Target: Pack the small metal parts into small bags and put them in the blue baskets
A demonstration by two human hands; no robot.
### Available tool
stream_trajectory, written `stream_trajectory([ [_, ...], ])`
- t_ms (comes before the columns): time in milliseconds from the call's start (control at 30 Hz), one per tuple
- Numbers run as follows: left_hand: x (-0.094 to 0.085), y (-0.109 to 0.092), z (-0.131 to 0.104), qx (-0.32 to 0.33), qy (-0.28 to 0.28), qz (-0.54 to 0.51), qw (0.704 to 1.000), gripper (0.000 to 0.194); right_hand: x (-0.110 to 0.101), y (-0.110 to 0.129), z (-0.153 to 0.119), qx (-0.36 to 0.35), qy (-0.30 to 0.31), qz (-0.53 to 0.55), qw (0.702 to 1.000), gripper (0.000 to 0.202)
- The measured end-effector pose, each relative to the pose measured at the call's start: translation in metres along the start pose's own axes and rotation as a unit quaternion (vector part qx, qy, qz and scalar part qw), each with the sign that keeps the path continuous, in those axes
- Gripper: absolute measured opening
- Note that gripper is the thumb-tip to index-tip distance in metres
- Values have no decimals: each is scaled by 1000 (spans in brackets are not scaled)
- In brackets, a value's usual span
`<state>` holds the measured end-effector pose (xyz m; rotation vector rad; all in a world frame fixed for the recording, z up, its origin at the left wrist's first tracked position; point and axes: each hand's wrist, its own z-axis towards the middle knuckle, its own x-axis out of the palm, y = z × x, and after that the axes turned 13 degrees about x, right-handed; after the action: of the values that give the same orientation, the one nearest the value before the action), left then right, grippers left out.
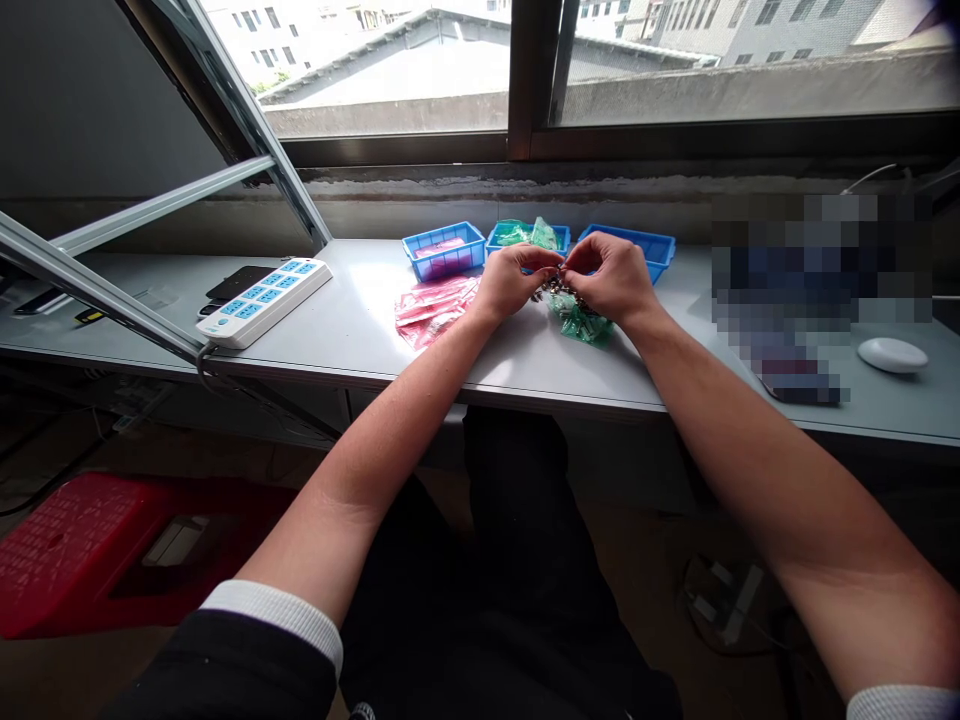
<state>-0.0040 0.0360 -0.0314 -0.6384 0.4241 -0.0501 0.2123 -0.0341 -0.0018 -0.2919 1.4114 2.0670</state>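
Note:
My left hand (514,282) and my right hand (613,277) meet above the table, fingertips almost touching. Each is closed in a pinch, thumb against fingers; whatever lies between the tips is too small to make out. Just below the fingertips is a cluster of small, dark, shiny metal-looking pieces (556,286). Under my right hand lies a crumpled green plastic bag (579,322), partly hidden by the fingers. Flat pink plastic bags (429,308) are piled on the table to the left of my left hand.
Along the back stand a blue basket (448,265) with pink contents, a second blue basket (491,243) with green plastic, and a third blue basket (663,262). A white power strip (266,303) lies left near a metal frame (259,120). A white mouse (892,355) sits right.

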Motion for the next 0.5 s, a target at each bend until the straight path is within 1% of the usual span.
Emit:
stream_trajectory([
  [67, 1, 6, 0, -5, -2, -34, 999, 40, 0, 1, -1, 3, -1, 13, 1000, 24],
  [133, 2, 9, 1, -9, -12, -53, 998, 46, 0, 2, -1, 0, 4, 21, 1000, 21],
  [167, 2, 10, 1, -9, -18, -54, 998, 44, 0, 3, -1, -3, 7, 21, 1000, 17],
  [233, 1, 6, 1, -10, -26, -44, 999, 32, 1, 3, -1, -6, 5, 21, 1000, 10],
  [300, -1, 0, 0, -10, -23, -24, 999, 19, 1, 4, 1, -4, -5, 18, 1000, 14],
  [333, -2, -4, 0, -9, -15, -14, 1000, 18, 1, 4, 1, -2, -15, 14, 1000, 18],
  [400, -3, -11, -1, -11, 4, -1, 1000, 25, 1, 6, 1, -5, -31, 4, 1000, 22],
  [500, -5, -15, -2, -22, 22, -15, 999, 35, 0, 8, -1, -9, -33, -4, 999, 19],
])
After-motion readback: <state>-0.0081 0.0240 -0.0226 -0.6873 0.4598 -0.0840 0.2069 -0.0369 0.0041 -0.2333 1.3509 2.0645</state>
